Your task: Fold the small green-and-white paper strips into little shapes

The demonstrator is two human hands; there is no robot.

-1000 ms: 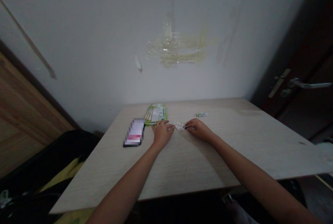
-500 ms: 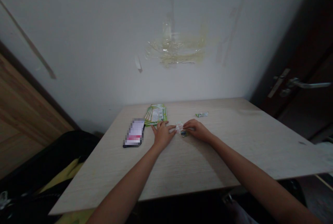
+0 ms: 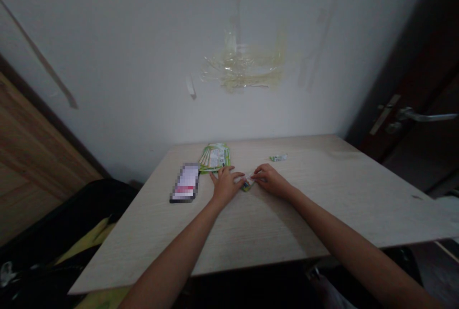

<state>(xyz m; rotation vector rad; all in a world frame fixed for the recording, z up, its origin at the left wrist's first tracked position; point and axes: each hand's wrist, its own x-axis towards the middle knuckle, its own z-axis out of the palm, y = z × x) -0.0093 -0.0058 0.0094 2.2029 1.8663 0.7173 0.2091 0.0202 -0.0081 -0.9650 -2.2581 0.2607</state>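
Between my two hands, on the table, is a small crinkled wrapper [image 3: 246, 185], white with green and blue parts. My left hand [image 3: 225, 185] pinches its left side between thumb and forefinger, while the other fingers spread towards the green packet. At its right side, the fingertips of my right hand [image 3: 271, 179] are pressed together on it. Fingers cover part of the wrapper, and its contents cannot be made out. Just beyond my left hand lies a flat green and white packet [image 3: 215, 157].
A phone [image 3: 185, 182] with a blurred-out screen lies to the left. A small green and white wrapper piece [image 3: 278, 158] is farther back on the pale wooden table [image 3: 229, 247]. The wall [image 3: 150, 60] stands behind; a dark door with a handle [image 3: 426, 116] is at right.
The wrapper has turned and bunched up: its coloured part has shifted left, nearer my left fingers. My hands have barely moved; the phone and packet lie as before.
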